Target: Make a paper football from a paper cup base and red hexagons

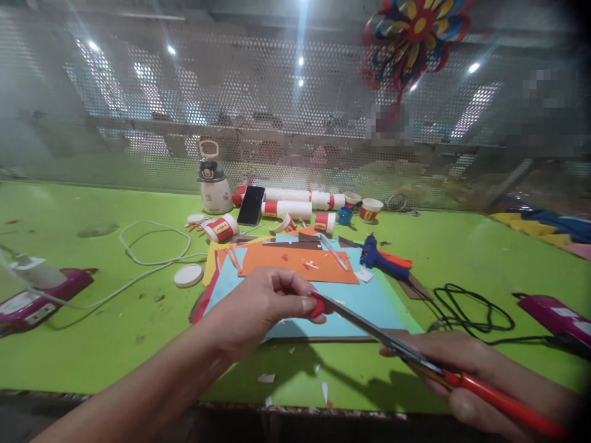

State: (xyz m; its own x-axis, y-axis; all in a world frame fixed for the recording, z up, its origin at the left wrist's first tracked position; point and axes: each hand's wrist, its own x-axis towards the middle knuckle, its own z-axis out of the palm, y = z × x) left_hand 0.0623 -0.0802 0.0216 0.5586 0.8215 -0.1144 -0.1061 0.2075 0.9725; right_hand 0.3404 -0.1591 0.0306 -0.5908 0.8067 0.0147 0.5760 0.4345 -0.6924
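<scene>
My left hand [277, 298] pinches a small red piece [317, 306] between thumb and fingers, above the light blue paper [369, 304]. My right hand [466, 363] holds red-handled scissors [397, 344], pointing up and left. The tips of the blades touch or overlap the red piece beside my left thumb. Beyond my hands an orange sheet [258, 261] lies on the stacked coloured paper, with small red and white scraps on it. White scraps [266, 378] are scattered on the green table [138, 351] nearer to me.
A blue glue gun [385, 264] with a black cable [480, 307] lies right of the paper. Behind are paper cups [223, 228], a phone [252, 205], and a bottle [215, 194]. Power strips [41, 307] stand at both sides; a white cable [152, 263] curls at left.
</scene>
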